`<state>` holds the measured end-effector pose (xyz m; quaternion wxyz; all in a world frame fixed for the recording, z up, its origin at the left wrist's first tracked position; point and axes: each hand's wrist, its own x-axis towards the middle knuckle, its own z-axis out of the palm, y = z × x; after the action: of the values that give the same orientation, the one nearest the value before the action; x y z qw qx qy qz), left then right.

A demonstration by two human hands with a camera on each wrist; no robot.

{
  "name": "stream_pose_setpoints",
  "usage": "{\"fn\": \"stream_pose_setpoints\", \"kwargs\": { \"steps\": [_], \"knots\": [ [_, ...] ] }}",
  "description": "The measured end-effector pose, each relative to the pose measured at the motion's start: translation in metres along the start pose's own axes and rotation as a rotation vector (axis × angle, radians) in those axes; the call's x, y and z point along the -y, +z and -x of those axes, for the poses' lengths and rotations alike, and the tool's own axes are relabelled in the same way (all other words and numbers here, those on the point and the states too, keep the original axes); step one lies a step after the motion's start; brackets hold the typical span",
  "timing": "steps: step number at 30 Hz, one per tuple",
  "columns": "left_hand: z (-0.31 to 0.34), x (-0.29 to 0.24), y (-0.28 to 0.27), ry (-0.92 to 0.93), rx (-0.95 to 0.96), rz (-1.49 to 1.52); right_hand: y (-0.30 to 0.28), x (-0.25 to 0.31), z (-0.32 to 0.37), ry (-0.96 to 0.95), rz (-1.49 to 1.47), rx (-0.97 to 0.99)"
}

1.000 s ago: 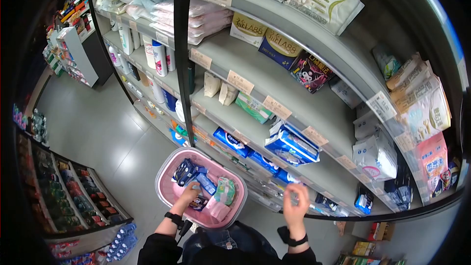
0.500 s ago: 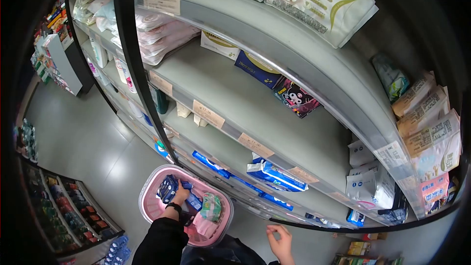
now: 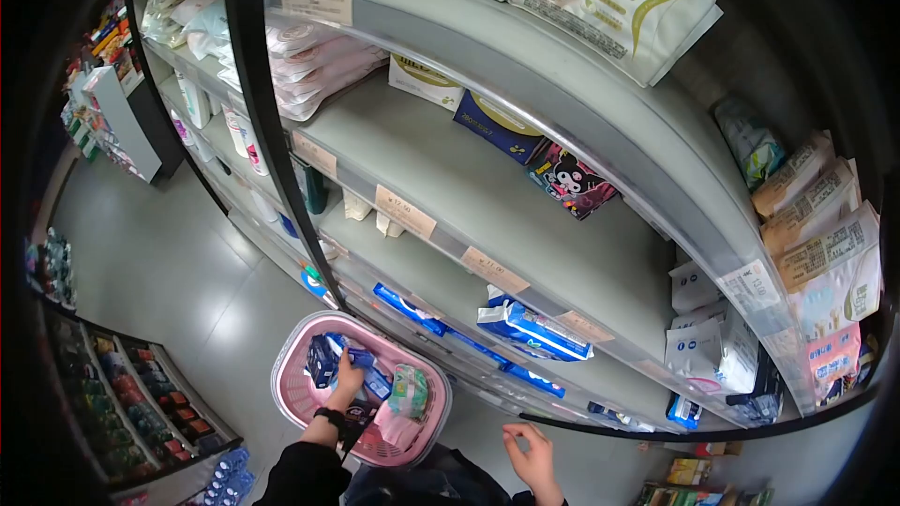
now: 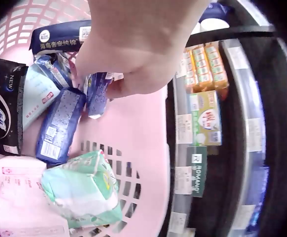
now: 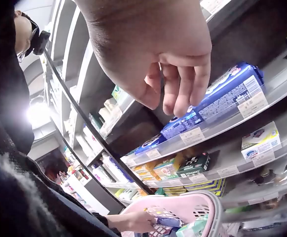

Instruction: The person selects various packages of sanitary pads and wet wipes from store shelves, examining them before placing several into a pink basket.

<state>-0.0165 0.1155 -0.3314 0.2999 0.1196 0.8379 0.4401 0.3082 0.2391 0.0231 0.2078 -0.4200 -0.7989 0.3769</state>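
My left hand reaches down into a pink plastic basket. Its thumb and fingers pinch a small dark blue pack, seen close up in the left wrist view. Around it lie another dark blue pack, a black pouch, a green and white soft pack and a pink pack. Off to the basket's right, my right hand hangs with loosely curled fingers and holds nothing; the right wrist view has it in front of the shelves.
Shelves curve across the front, their lower edge beside the basket. Blue packs, a box with a cartoon face and white cotton bags stand on them. Tiled floor lies to the left, with a drinks rack beyond it.
My left hand has moved further into the basket, over the blue packs at its far left. My right hand has dropped lower, away from the shelf. The head view has moved closer to the shelves.
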Motion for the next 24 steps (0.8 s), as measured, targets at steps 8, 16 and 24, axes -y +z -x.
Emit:
{"fn": "stream_pose_setpoints", "kwargs": {
  "steps": [8,16,24],
  "knots": [
    [0.112,-0.123,-0.115,0.017,0.102,0.547,0.025,0.045,-0.016,-0.082,-0.046,0.162],
    [0.195,-0.214,-0.158,0.530,-0.022,0.540,0.068,0.079,-0.012,-0.094,-0.559,0.498],
    [0.258,-0.246,-0.174,0.933,-0.106,0.288,0.064,0.100,-0.006,0.026,-0.818,0.589]
  ]
}}
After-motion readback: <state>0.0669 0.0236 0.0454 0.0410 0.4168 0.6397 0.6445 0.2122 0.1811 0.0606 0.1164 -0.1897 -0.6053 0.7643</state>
